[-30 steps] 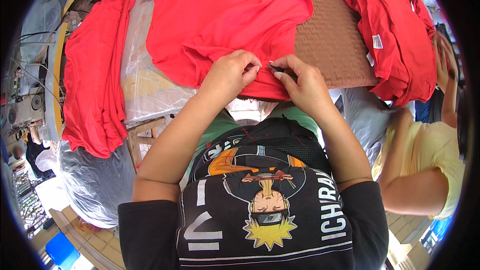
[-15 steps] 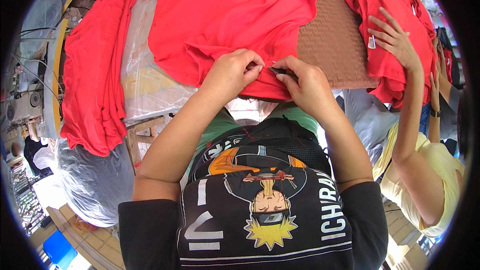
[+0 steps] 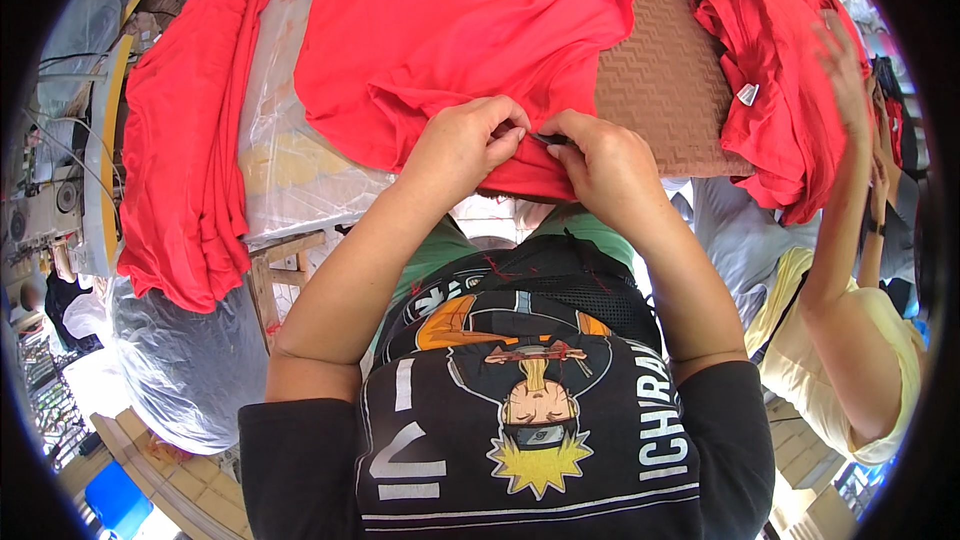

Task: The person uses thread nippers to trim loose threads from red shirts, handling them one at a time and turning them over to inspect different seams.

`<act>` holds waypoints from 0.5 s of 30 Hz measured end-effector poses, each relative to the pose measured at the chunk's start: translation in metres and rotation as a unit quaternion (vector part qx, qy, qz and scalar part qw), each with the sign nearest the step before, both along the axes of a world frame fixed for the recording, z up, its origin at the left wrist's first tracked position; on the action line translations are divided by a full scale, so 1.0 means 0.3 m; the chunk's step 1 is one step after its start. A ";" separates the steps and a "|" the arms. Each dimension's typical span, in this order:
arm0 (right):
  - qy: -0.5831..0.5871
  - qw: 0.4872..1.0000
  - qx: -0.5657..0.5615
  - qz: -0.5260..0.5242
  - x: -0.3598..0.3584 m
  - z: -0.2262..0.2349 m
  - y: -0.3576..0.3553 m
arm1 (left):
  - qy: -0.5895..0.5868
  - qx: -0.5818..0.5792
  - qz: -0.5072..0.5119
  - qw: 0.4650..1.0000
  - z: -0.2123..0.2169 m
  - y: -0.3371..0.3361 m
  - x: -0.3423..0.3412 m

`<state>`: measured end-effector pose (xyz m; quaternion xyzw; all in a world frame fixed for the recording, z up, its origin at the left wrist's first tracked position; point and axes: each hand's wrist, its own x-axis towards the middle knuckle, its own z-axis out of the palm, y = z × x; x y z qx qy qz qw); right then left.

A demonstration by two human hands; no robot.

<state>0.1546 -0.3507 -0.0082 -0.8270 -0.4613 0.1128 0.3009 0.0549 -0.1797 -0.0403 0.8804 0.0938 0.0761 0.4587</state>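
A red knit garment (image 3: 440, 35) lies spread before me, its near edge hanging over the table's front. Above that edge my left hand (image 3: 468, 145) is closed in a pinch, thumb against forefinger, on what looks like a bit of the red cloth. Close beside it, my right hand (image 3: 608, 162) is closed around small black thread snips (image 3: 550, 139). Only part of the snips shows between thumb and forefinger; the fingers cover the rest. Their tip points toward my left fingertips.
Folded red garments (image 3: 190, 140) drape over the table's left end. More red garments (image 3: 770, 70) with a white label are heaped at right, where a co-worker's hand (image 3: 845, 75) hovers. A brown textured mat (image 3: 670, 70) covers the table between. Plastic-wrapped bundles (image 3: 180, 370) stand lower left.
The co-worker's hand has lifted off the right heap and moved right, and that cloth has shifted. My two hands stay almost in place, the right fingertips slightly nearer the left.
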 end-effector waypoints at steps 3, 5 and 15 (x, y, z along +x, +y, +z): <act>-0.014 1.000 -0.005 0.004 -0.013 0.004 0.005 | -0.003 0.000 0.006 1.000 0.002 -0.005 -0.006; -0.027 1.000 -0.005 0.010 -0.018 -0.009 0.012 | -0.006 0.005 0.013 1.000 0.013 -0.009 -0.010; 0.098 0.992 0.070 -0.048 0.031 0.039 -0.050 | -0.025 0.085 -0.120 0.989 0.151 0.007 -0.057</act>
